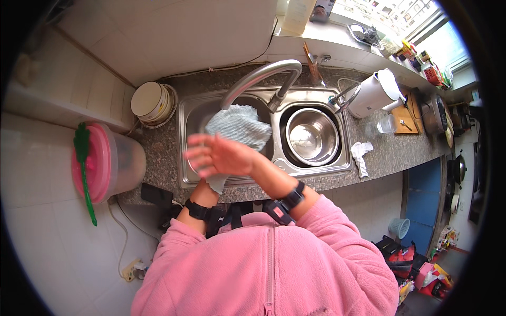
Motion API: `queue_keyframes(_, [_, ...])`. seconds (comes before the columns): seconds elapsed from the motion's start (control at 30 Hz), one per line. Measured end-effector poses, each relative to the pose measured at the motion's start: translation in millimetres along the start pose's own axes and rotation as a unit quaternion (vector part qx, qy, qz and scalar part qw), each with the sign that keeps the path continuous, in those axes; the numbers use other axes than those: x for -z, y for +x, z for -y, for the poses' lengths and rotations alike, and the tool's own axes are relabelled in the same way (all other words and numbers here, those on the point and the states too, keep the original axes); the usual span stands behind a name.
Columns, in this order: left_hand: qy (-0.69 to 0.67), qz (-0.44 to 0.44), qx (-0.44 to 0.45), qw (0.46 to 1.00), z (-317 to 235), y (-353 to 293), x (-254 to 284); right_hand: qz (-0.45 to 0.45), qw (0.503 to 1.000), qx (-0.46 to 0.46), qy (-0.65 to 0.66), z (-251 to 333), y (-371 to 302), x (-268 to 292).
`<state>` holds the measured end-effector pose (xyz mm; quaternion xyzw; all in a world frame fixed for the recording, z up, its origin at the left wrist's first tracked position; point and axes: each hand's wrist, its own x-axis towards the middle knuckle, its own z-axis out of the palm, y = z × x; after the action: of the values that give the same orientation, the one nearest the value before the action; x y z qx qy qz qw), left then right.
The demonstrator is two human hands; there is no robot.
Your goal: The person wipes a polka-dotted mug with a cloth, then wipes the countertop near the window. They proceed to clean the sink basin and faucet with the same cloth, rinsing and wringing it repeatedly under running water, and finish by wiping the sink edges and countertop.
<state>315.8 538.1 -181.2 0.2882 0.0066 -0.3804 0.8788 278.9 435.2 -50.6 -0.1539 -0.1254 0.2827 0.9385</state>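
Note:
My right hand (219, 155) is held over the left basin of the sink (184, 152), fingers spread and slightly blurred, with nothing in it. Below it, my left hand (205, 190) reaches toward the same basin; its fingers are hidden behind the right hand. A pale grey-green ribbed cloth (240, 126) lies bunched in the left basin under the curved faucet (253, 79). Another bit of pale cloth (217, 183) shows beside my left wrist, and whether the left hand grips it is hidden. In the right basin sits a round steel pot (312, 137).
Left of the sink are stacked white tubs (150, 104), a clear bin with a pink lid (108, 160) and a green brush (83, 152). To the right stand a crumpled white cloth (361, 157), a white pitcher (373, 95), a clear cup (386, 124) and a wooden board (405, 118).

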Motion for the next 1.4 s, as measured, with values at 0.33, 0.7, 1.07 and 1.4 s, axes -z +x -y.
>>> queue_keyframes(0.33, [-0.078, -0.034, -0.013, 0.996, 63, -8, 9, -0.372, 0.870, 0.319, 0.042, -10, 32, 50])
queue_keyframes(0.7, [-0.208, 0.062, 0.030, 0.976, 51, 12, -9, -0.391, 0.223, 0.034, -0.892, -5, -38, 83])
queue_keyframes(1.07, [-0.178, 0.008, 0.029, 0.984, 60, 32, 72, -0.405, 0.372, 0.188, -0.814, -30, -50, 75])
queue_keyframes(1.4, [0.415, -0.115, -0.180, 0.884, 33, 29, -38, -0.401, 0.882, 0.244, 0.045, -61, -58, 96])
